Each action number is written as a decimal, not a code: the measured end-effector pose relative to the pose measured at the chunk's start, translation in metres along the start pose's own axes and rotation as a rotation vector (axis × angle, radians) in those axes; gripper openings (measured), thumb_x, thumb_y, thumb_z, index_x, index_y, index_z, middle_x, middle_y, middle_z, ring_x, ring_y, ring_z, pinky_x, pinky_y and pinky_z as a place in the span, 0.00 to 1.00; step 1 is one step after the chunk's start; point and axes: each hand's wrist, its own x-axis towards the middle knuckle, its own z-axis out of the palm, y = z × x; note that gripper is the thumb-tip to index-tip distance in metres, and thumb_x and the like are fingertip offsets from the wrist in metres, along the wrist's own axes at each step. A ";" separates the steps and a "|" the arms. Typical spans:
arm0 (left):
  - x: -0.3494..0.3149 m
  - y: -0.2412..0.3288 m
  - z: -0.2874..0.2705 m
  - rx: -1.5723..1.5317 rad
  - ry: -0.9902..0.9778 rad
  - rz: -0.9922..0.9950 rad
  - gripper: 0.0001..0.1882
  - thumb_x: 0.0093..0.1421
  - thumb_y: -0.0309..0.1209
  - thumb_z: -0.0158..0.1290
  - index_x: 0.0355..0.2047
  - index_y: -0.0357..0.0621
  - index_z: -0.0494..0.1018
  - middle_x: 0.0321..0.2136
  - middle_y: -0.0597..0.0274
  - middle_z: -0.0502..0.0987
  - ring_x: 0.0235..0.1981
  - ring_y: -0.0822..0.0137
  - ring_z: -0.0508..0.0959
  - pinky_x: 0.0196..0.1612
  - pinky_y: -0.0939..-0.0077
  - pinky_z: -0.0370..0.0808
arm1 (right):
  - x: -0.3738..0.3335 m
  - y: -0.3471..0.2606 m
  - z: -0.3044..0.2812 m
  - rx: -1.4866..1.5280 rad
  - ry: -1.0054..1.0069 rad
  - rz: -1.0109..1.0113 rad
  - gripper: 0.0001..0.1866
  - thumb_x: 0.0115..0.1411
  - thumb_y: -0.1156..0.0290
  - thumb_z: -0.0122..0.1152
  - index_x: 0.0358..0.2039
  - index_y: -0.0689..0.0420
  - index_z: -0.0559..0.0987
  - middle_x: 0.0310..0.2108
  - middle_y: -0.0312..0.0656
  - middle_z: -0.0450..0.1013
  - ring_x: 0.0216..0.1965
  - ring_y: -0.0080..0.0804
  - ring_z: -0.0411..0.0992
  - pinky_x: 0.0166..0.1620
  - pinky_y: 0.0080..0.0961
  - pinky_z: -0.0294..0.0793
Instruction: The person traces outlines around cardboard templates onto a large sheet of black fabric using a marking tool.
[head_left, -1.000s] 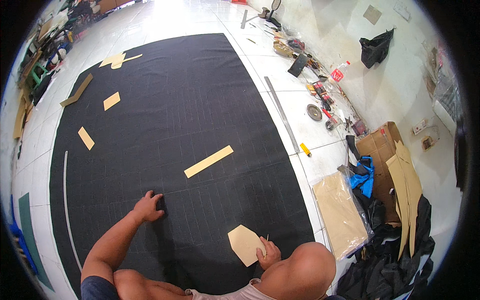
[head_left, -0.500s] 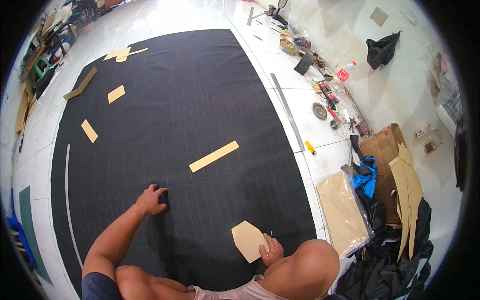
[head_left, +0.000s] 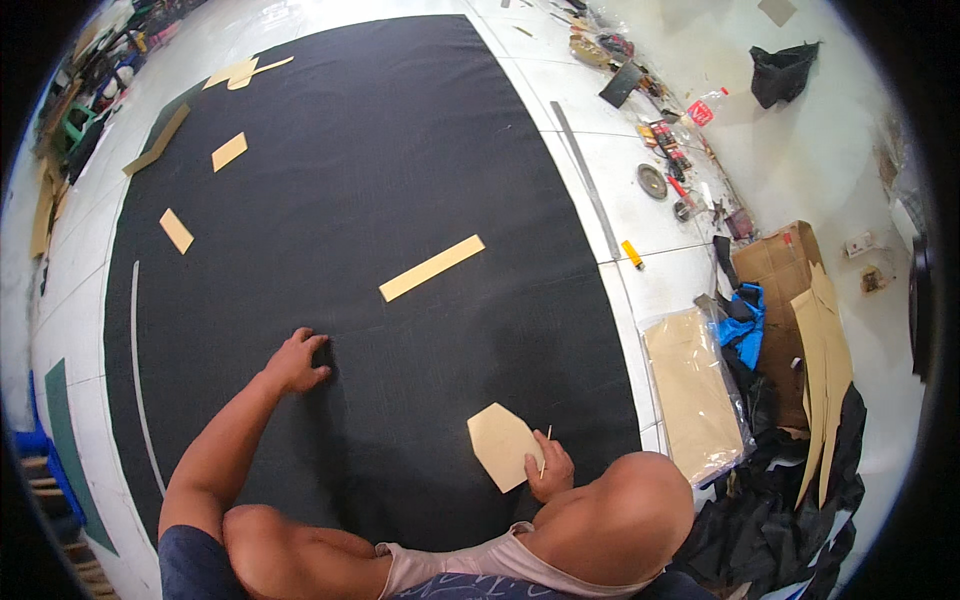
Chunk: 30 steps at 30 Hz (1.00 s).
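A large black cloth (head_left: 430, 170) is spread over the floor beneath both hands. My left hand (head_left: 297, 360) rests on its near left part, thumb and forefinger apart, with nothing visible between them. Near the front, my right hand (head_left: 552, 472) grips a many-sided beige card template (head_left: 500, 448) by its right edge, thumb on top. Between those same fingers a thin pale stick (head_left: 546, 448) pokes out; its exact kind cannot be made out. Beyond the hands a long beige card strip (head_left: 432, 268) lies slantwise on the cloth.
Smaller card pieces (head_left: 229, 152) lie on the far left of the cloth. A long pale ruler (head_left: 136, 360) runs along its left side; a metal ruler (head_left: 585, 180) lies off its right edge. A yellow lighter (head_left: 632, 254), plastic-wrapped card (head_left: 690, 390) and black scraps (head_left: 770, 530) are at right.
The whole view has tilted, so the cloth and the things on it sit higher in the picture. Both hands keep nearly the same pose and place on the cloth.
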 end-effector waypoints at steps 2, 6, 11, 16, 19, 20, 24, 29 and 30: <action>-0.002 -0.003 -0.002 -0.023 -0.004 -0.008 0.38 0.59 0.41 0.64 0.69 0.48 0.67 0.71 0.45 0.59 0.70 0.42 0.64 0.70 0.53 0.67 | 0.000 -0.002 0.001 -0.018 0.017 -0.028 0.28 0.61 0.64 0.64 0.61 0.61 0.76 0.40 0.54 0.77 0.40 0.54 0.78 0.46 0.48 0.76; -0.003 -0.002 -0.004 -0.002 0.014 -0.030 0.38 0.59 0.40 0.64 0.68 0.48 0.67 0.71 0.46 0.59 0.70 0.43 0.64 0.70 0.52 0.67 | -0.003 0.001 0.005 -0.022 0.030 -0.030 0.28 0.61 0.65 0.63 0.61 0.61 0.76 0.42 0.54 0.77 0.43 0.55 0.77 0.48 0.48 0.75; -0.005 -0.013 -0.004 0.033 0.048 -0.117 0.37 0.58 0.40 0.64 0.68 0.55 0.68 0.72 0.48 0.58 0.70 0.44 0.63 0.70 0.52 0.67 | -0.002 -0.002 0.004 -0.014 0.006 0.021 0.28 0.61 0.65 0.63 0.62 0.59 0.76 0.43 0.53 0.77 0.43 0.54 0.77 0.48 0.48 0.75; -0.012 -0.015 -0.007 -0.004 0.048 -0.138 0.36 0.59 0.37 0.64 0.68 0.54 0.67 0.72 0.47 0.57 0.71 0.44 0.63 0.70 0.53 0.67 | 0.000 -0.005 0.005 0.005 0.000 0.010 0.29 0.62 0.64 0.63 0.63 0.58 0.75 0.43 0.53 0.77 0.44 0.54 0.77 0.49 0.47 0.75; -0.009 -0.008 -0.005 -0.017 0.058 -0.121 0.37 0.59 0.36 0.64 0.68 0.54 0.67 0.72 0.47 0.57 0.70 0.44 0.64 0.70 0.53 0.68 | -0.001 -0.002 0.001 -0.021 0.014 0.015 0.29 0.63 0.63 0.63 0.63 0.57 0.75 0.44 0.52 0.77 0.44 0.54 0.77 0.48 0.47 0.76; -0.009 -0.008 -0.005 -0.019 0.058 -0.117 0.36 0.59 0.36 0.63 0.68 0.54 0.67 0.72 0.46 0.57 0.70 0.44 0.64 0.70 0.53 0.68 | -0.001 -0.001 0.001 -0.027 0.020 0.007 0.28 0.63 0.63 0.63 0.63 0.57 0.75 0.43 0.52 0.77 0.44 0.54 0.77 0.48 0.46 0.76; -0.008 -0.015 -0.005 -0.023 0.054 -0.099 0.37 0.58 0.36 0.63 0.68 0.53 0.66 0.72 0.44 0.56 0.70 0.43 0.64 0.70 0.52 0.68 | 0.000 -0.005 0.003 0.007 0.016 0.017 0.28 0.62 0.63 0.63 0.62 0.56 0.76 0.42 0.51 0.78 0.42 0.53 0.77 0.47 0.45 0.76; -0.005 -0.017 0.000 -0.050 0.069 -0.082 0.38 0.57 0.36 0.64 0.69 0.52 0.66 0.72 0.42 0.56 0.69 0.41 0.65 0.70 0.52 0.68 | -0.002 -0.002 0.002 0.000 0.040 0.005 0.27 0.62 0.64 0.64 0.62 0.56 0.76 0.41 0.50 0.78 0.41 0.53 0.77 0.46 0.45 0.76; -0.004 -0.017 0.001 -0.048 0.071 -0.080 0.38 0.57 0.36 0.64 0.69 0.52 0.66 0.72 0.42 0.56 0.70 0.41 0.65 0.70 0.52 0.68 | -0.002 -0.001 0.001 0.007 0.043 0.004 0.27 0.62 0.64 0.64 0.62 0.56 0.76 0.41 0.50 0.78 0.41 0.53 0.77 0.46 0.45 0.76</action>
